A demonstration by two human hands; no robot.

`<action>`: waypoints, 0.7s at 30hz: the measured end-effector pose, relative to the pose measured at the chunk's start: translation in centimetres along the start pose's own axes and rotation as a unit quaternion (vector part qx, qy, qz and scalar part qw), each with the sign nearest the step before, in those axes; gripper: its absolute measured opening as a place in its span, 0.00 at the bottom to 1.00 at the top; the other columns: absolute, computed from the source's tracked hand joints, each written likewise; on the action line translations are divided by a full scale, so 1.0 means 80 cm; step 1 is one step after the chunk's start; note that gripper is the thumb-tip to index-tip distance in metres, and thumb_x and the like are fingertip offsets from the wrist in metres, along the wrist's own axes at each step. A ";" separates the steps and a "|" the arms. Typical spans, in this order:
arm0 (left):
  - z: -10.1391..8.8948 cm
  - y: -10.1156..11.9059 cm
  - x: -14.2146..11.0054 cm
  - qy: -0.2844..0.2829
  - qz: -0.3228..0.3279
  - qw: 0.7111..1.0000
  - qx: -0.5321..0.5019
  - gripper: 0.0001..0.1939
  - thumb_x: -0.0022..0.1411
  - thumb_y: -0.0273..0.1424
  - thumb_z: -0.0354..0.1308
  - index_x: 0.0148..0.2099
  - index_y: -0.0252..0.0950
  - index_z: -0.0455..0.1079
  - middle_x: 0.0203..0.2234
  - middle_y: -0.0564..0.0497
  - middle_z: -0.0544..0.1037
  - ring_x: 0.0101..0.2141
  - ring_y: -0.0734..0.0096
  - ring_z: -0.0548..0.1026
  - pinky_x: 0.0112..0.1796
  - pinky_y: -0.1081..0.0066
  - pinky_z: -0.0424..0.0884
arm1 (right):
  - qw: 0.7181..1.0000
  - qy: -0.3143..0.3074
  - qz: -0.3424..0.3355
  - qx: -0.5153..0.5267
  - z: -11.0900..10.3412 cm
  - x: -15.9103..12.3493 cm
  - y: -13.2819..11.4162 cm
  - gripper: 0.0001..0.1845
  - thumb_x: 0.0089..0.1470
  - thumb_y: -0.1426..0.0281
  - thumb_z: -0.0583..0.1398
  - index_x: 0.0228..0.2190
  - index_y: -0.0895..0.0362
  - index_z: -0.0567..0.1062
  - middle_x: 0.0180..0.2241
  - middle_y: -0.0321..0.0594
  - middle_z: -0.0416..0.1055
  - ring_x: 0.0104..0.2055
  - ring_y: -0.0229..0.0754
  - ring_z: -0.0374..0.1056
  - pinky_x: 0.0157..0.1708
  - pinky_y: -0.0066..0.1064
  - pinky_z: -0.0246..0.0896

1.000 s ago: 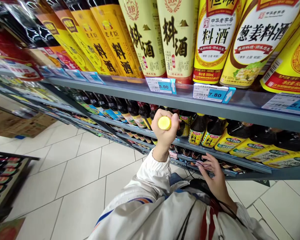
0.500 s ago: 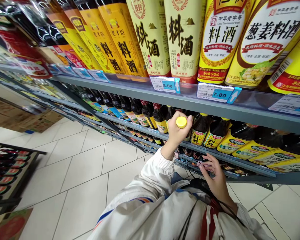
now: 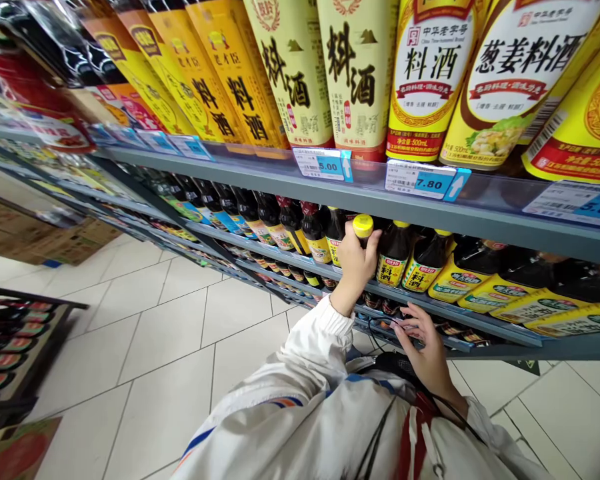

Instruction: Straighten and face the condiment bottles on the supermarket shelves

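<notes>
My left hand (image 3: 356,261) is wrapped round a dark bottle with a yellow cap (image 3: 363,225), at the front of the lower shelf. Only the cap and a little of the neck show, as the fingers hide the rest. Dark cooking wine bottles (image 3: 393,257) with yellow labels stand just right of it, and more sauce bottles (image 3: 316,237) stand to its left. My right hand (image 3: 424,343) hangs lower, in front of my body, fingers half bent and apart. A thin black cord passes near its fingertips; whether they touch it I cannot tell.
Above the hands runs an upper shelf edge (image 3: 260,177) with price tags, carrying tall cooking wine bottles (image 3: 360,87). Yellow-labelled bottles (image 3: 510,300) fill the lower right. A low rack of bottles (image 3: 15,340) stands at left on the tiled floor (image 3: 180,347), with cardboard boxes (image 3: 40,233) beyond.
My left hand, with the yellow-capped bottle, has moved in toward the lower shelf, and the cap is now seen more from the side. My right hand has hardly moved. The view has shifted slightly.
</notes>
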State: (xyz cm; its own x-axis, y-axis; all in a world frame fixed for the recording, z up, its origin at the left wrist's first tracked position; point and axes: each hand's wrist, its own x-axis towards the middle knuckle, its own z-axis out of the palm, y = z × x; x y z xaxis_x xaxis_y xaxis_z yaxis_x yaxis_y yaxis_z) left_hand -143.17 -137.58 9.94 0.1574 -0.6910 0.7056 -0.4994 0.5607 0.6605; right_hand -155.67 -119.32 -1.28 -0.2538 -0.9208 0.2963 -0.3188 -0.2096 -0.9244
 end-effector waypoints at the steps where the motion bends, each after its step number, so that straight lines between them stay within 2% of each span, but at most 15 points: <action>1: 0.002 -0.002 0.002 -0.023 -0.012 0.999 0.019 0.36 0.66 0.64 0.38 0.48 0.36 0.63 0.32 0.43 0.78 0.34 0.56 0.79 0.33 0.65 0.69 | 1.000 -0.001 -0.002 0.001 0.000 -0.001 0.000 0.27 0.65 0.61 0.61 0.62 0.47 0.63 0.55 0.43 0.69 0.46 0.43 0.72 0.42 0.35 0.72; 4: 0.007 -0.007 0.017 -0.098 -0.040 0.992 0.065 0.37 0.68 0.61 0.37 0.55 0.33 0.60 0.37 0.37 0.80 0.39 0.48 0.80 0.36 0.62 0.71 | 1.000 -0.010 -0.008 0.002 -0.001 -0.005 0.000 0.26 0.65 0.61 0.61 0.61 0.48 0.63 0.54 0.43 0.69 0.46 0.43 0.72 0.42 0.36 0.72; 8: 0.012 -0.006 0.036 -0.151 -0.057 0.980 0.120 0.29 0.72 0.53 0.41 0.55 0.32 0.61 0.41 0.35 0.80 0.44 0.46 0.80 0.41 0.61 0.72 | 1.000 -0.011 -0.010 0.003 -0.003 -0.011 0.000 0.25 0.65 0.61 0.61 0.61 0.48 0.64 0.54 0.44 0.70 0.46 0.43 0.72 0.42 0.35 0.73; 11: 0.018 -0.007 0.035 -0.145 -0.060 0.980 0.121 0.28 0.72 0.52 0.42 0.56 0.32 0.61 0.41 0.36 0.80 0.44 0.48 0.80 0.42 0.62 0.72 | 1.000 -0.001 -0.011 0.003 -0.010 -0.016 0.000 0.26 0.65 0.61 0.61 0.61 0.49 0.64 0.54 0.45 0.70 0.46 0.43 0.72 0.42 0.35 0.73; 14: 0.028 -0.012 0.028 -0.090 -0.066 0.989 0.099 0.31 0.71 0.54 0.42 0.56 0.31 0.61 0.38 0.36 0.80 0.41 0.48 0.80 0.41 0.63 0.72 | 0.999 0.029 -0.025 -0.019 -0.025 -0.015 -0.004 0.25 0.65 0.62 0.61 0.60 0.51 0.65 0.54 0.47 0.70 0.46 0.44 0.72 0.43 0.36 0.74; 16: 0.035 -0.017 0.024 -0.049 -0.061 0.994 0.082 0.34 0.69 0.56 0.41 0.57 0.30 0.60 0.36 0.35 0.80 0.39 0.47 0.80 0.39 0.62 0.71 | 0.993 0.091 -0.049 -0.057 -0.043 -0.011 -0.008 0.21 0.65 0.63 0.61 0.58 0.53 0.67 0.53 0.48 0.70 0.44 0.44 0.73 0.42 0.37 0.73; 18: 0.041 -0.020 0.021 -0.019 -0.050 0.996 0.065 0.36 0.68 0.58 0.40 0.58 0.30 0.60 0.34 0.36 0.79 0.37 0.48 0.80 0.38 0.62 0.71 | 0.973 0.192 -0.081 -0.103 -0.068 -0.003 -0.011 0.19 0.64 0.64 0.61 0.54 0.55 0.69 0.51 0.50 0.70 0.43 0.45 0.73 0.39 0.37 0.73; 21: 0.043 -0.020 0.019 0.005 -0.037 0.998 0.045 0.37 0.67 0.60 0.40 0.59 0.32 0.59 0.33 0.38 0.80 0.35 0.49 0.80 0.38 0.62 0.71 | 0.905 0.373 -0.131 -0.160 -0.119 0.013 -0.014 0.20 0.60 0.64 0.63 0.52 0.57 0.69 0.52 0.53 0.68 0.46 0.48 0.71 0.37 0.38 0.73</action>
State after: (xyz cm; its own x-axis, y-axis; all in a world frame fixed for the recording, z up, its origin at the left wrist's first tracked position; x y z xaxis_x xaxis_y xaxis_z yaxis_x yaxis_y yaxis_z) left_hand -145.07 -141.09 9.02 0.2045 -0.7240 0.6588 -0.5606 0.4651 0.6852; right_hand -164.31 -116.89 2.34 -0.6384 -0.3509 0.6851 -0.6746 -0.1735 -0.7175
